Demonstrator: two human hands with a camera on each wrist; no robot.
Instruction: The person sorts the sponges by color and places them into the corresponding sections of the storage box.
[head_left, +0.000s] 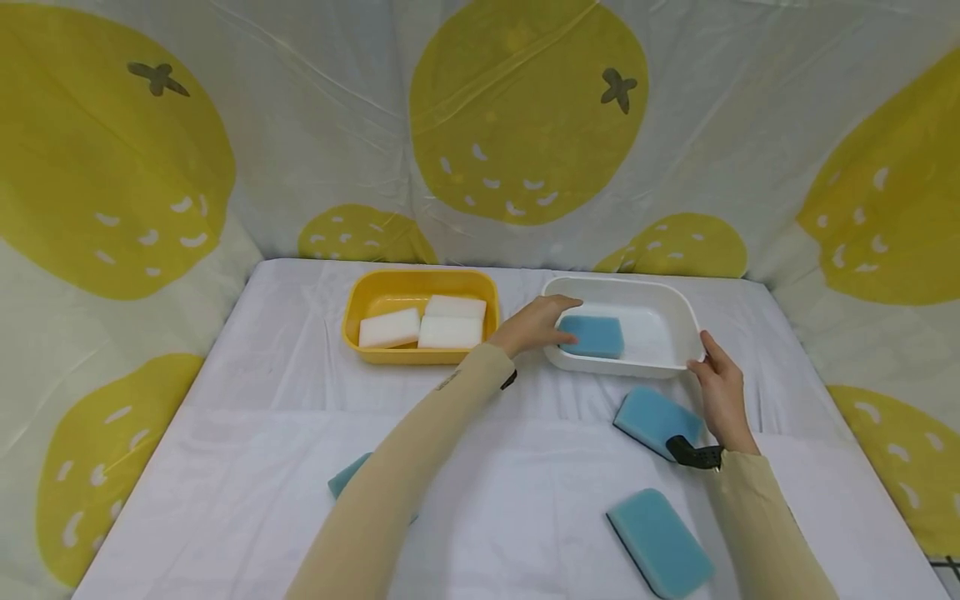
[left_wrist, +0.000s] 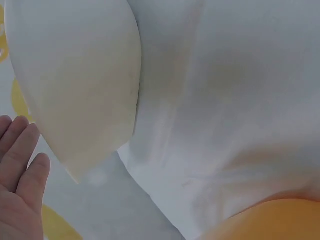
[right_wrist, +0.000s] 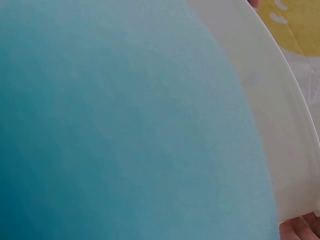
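A white plastic tray [head_left: 660,321] stands at the back right, with one blue sponge [head_left: 596,337] lying in its left half. Over the tray's left end reaches my left hand [head_left: 534,323], its thumb at the sponge's left edge. In the left wrist view the fingers [left_wrist: 17,155] look fairly straight beside the tray's outer wall [left_wrist: 80,90]. My right hand [head_left: 722,396] grips the tray's front right corner, thumb at the rim. Just below that corner lies another blue sponge [head_left: 656,419], which fills most of the right wrist view.
Left of the white tray, a yellow tray [head_left: 408,357] holds several white sponges [head_left: 452,331]. Another blue sponge [head_left: 660,542] lies at the front right. One more blue sponge [head_left: 347,475] is partly hidden under my left sleeve. A lemon-print curtain [head_left: 517,242] borders the white-covered table [head_left: 247,467].
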